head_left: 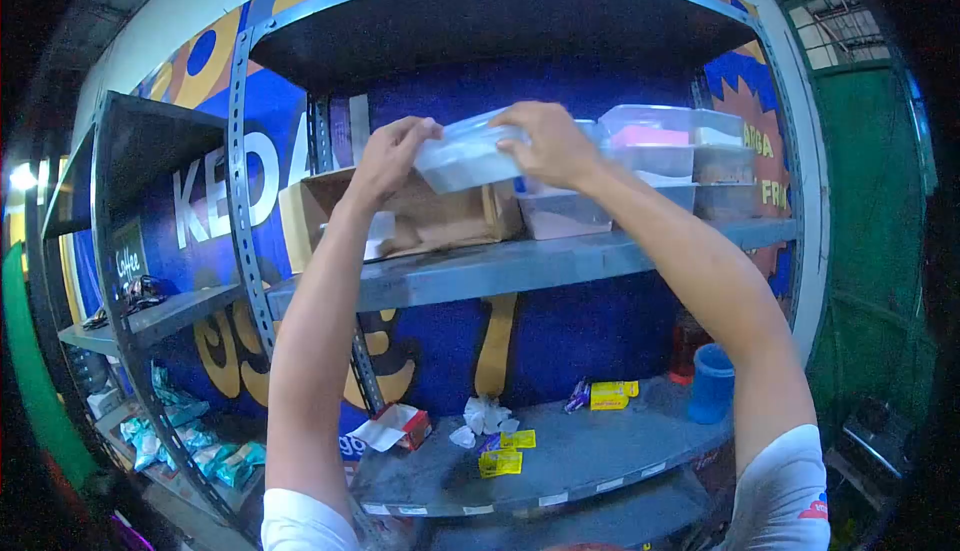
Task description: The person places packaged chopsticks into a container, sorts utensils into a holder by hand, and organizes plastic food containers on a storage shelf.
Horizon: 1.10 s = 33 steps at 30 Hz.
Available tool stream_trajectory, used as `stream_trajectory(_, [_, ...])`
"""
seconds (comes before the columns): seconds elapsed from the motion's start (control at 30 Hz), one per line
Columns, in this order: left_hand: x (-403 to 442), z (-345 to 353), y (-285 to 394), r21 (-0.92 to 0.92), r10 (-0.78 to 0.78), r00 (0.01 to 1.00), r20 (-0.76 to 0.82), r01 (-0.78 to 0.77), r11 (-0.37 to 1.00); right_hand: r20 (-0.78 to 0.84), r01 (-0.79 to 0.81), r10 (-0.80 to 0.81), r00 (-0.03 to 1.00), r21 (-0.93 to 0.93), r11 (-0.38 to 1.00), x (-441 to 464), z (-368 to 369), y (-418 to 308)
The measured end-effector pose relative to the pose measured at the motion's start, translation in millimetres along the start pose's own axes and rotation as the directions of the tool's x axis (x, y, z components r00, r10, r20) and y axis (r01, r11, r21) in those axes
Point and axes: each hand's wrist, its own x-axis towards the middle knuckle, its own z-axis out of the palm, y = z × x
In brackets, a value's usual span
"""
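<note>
Both hands are raised in front of the upper shelf, holding a translucent plastic container (pixel 465 156), which is tilted and blurred. My left hand (pixel 393 158) grips its left end with bent fingers. My right hand (pixel 553 144) is wrapped over its right end. Just below and behind the container, an open cardboard box (pixel 440 221) lies on the shelf with a small white item (pixel 380 235) in it. To the right of the box stand stacked clear containers (pixel 650 156), one with something pink inside.
The grey metal shelf (pixel 560 254) spans the middle. On the lower shelf (pixel 600 451) are a red and white box (pixel 405 426), crumpled paper (pixel 487 418), yellow packets (pixel 612 395) and a blue cup (pixel 711 386). Teal packets (pixel 205 451) lie at lower left.
</note>
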Motion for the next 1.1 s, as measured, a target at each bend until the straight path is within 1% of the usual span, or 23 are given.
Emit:
stream_trajectory(0.03, [3.5,3.7,10.3,0.095,0.079,0.995,-0.063,-0.073,0.993,-0.039,-0.019,0.018,0.999,-0.008,1.0,1.1,-12.2,6.2])
stream_trajectory(0.07, [2.7,7.4,19.4,0.101,0.093,0.995,-0.032,-0.089,0.991,-0.013,-0.056,0.056,0.998,0.005,0.998,1.3,-26.0,12.8])
stream_trajectory(0.1, [6.6,15.3,19.9,0.099,0.098,0.995,-0.037,-0.093,0.991,-0.013,-0.051,0.051,0.999,-0.001,0.999,-0.7,-35.2,20.1])
stream_trajectory(0.17, [17.4,35.7,11.8,0.288,0.394,0.915,-0.09,-0.355,0.89,-0.037,-0.129,0.13,0.991,0.016,0.991,-5.4,-54.0,34.7])
stream_trajectory(0.2, [21.9,46.5,10.5,0.287,0.399,0.912,-0.093,-0.359,0.888,-0.045,-0.095,0.094,0.995,-0.014,0.995,-9.9,-57.2,48.6])
stream_trajectory(0.3, [39.1,77.0,11.6,0.158,0.218,0.974,-0.057,-0.207,0.965,-0.066,-0.111,0.108,0.992,-0.044,0.993,-24.7,-68.7,75.3])
stream_trajectory(0.33, [44.1,86.6,13.1,0.185,0.281,0.957,-0.067,-0.265,0.946,-0.069,-0.11,0.106,0.992,-0.053,0.993,-30.6,-67.2,87.1])
stream_trajectory(0.37, [48.6,95.5,14.7,0.183,0.292,0.954,-0.07,-0.275,0.944,-0.104,-0.127,0.123,0.987,-0.035,0.991,-35.6,-65.2,98.8])
stream_trajectory(0.43, [52.4,107.4,21.7,0.172,0.242,0.966,-0.085,-0.225,0.959,-0.144,-0.138,0.134,0.98,-0.016,0.99,-38.8,-73.4,104.4])
stream_trajectory(0.47, [54.1,109.7,23.3,0.261,0.224,0.973,-0.048,-0.204,0.943,-0.066,-0.268,0.269,0.961,0.028,0.963,-41.2,-75.9,106.8])
stream_trajectory(0.5, [53.3,112.3,26.9,0.266,0.222,0.974,-0.048,-0.202,0.943,0.02,-0.397,0.396,0.918,0.064,0.916,-44.0,-76.4,109.7])
stream_trajectory(0.53, [52.7,115.4,30.4,0.32,0.208,0.977,-0.048,-0.182,0.93,-0.049,-0.332,0.33,0.943,-0.036,0.943,-46.2,-67.3,123.3])
stream_trajectory(0.57, [52.3,117.6,33.5,0.374,0.194,0.98,-0.048,-0.162,0.913,-0.05,-0.33,0.328,0.943,-0.031,0.943,-47.0,-65.1,132.9])
stream_trajectory(0.63, [57.1,124.5,25.7,0.404,0.203,0.977,-0.059,-0.162,0.9,-0.002,-0.355,0.356,0.934,-0.097,0.93,-44.8,-63.4,132.4])
stream_trajectory(0.67, [59.2,127.2,21.1,0.43,0.213,0.975,-0.068,-0.164,0.888,0.0,-0.355,0.357,0.934,-0.09,0.93,-44.6,-63.1,132.6])
stream_trajectory(0.73, [57.8,129.7,24.0,0.442,0.221,0.973,-0.073,-0.167,0.881,0.042,-0.342,0.382,0.923,-0.362,0.867,-42.5,-67.9,122.8])
stream_trajectory(0.77, [57.2,131.3,25.1,0.448,0.234,0.969,-0.081,-0.175,0.877,0.046,-0.344,0.383,0.923,-0.354,0.87,-44.5,-64.6,123.7])
stream_trajectory(0.83, [57.7,136.1,22.8,0.463,0.256,0.964,-0.067,-0.197,0.864,-0.073,-0.258,0.258,0.963,-0.512,0.819,-51.6,-55.8,129.9])
stream_trajectory(0.87, [58.0,138.2,21.4,0.472,0.284,0.957,-0.055,-0.226,0.852,-0.069,-0.261,0.263,0.962,-0.505,0.823,-54.6,-52.0,133.0])
stream_trajectory(0.97, [55.8,140.7,22.7,0.493,0.285,0.957,-0.056,-0.222,0.841,-0.105,-0.29,0.276,0.955,-0.515,0.807,-61.8,-43.1,137.2])
stream_trajectory(1.0, [57.3,139.8,20.0,0.5,0.327,0.944,-0.051,-0.259,0.826,-0.118,-0.285,0.264,0.957,-0.538,0.793,-62.1,-42.0,136.1])
stream_trajectory(1.03, [56.4,139.3,15.8,0.497,0.31,0.95,-0.045,-0.248,0.831,-0.127,-0.278,0.251,0.96,-0.56,0.78,-61.9,-40.0,134.6])
stream_trajectory(1.1, [52.2,133.7,9.4,0.508,0.384,0.92,-0.074,-0.296,0.809,-0.108,-0.257,0.239,0.965,-0.577,0.775,-60.4,-36.8,129.1])
